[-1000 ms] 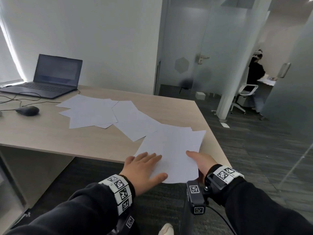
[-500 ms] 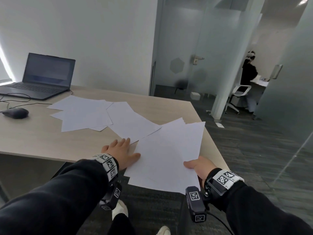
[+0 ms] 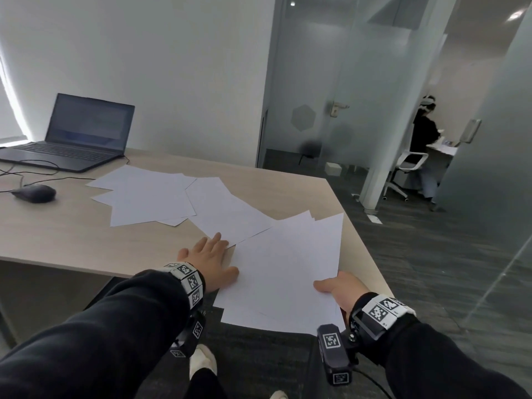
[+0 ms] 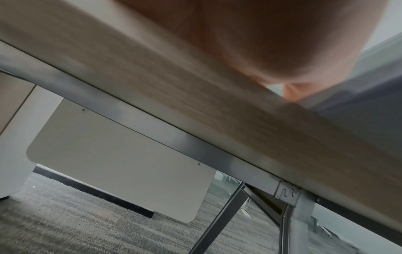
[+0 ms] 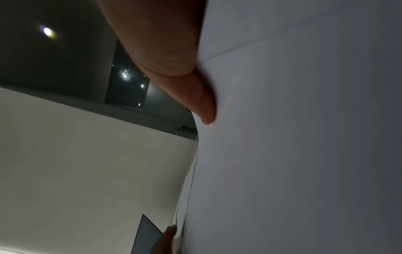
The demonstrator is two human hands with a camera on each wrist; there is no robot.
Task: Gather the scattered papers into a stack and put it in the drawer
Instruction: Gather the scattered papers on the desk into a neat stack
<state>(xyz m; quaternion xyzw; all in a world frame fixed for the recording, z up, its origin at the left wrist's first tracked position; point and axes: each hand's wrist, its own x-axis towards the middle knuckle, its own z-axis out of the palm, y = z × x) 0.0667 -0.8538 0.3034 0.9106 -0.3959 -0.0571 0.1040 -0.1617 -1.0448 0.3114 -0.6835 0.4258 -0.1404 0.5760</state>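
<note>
White papers lie scattered on a light wooden desk [image 3: 57, 237]. A loose bundle of sheets [image 3: 282, 266] sits at the near right corner and overhangs the front edge. My right hand [image 3: 331, 285] grips its near right side, with the thumb [image 5: 195, 96] on top of the paper [image 5: 304, 137]. My left hand [image 3: 211, 251] lies flat on the desk beside the bundle, fingers straight, fingertips touching the middle sheets [image 3: 230, 214]. Another pile of sheets [image 3: 146, 197] lies further left. The left wrist view shows only my palm [image 4: 261, 34] on the desk edge. No drawer shows in the head view.
An open laptop [image 3: 77, 133], a black mouse [image 3: 34, 192] and cables occupy the far left of the desk. Glass partitions and a door stand behind the desk on the right, with a person [image 3: 423, 133] seated beyond. A metal frame and leg [image 4: 219, 221] run under the desk.
My left hand came off the bundle and moved left onto the desk by the middle sheets. My right hand turned the bundle and drew it further over the front edge.
</note>
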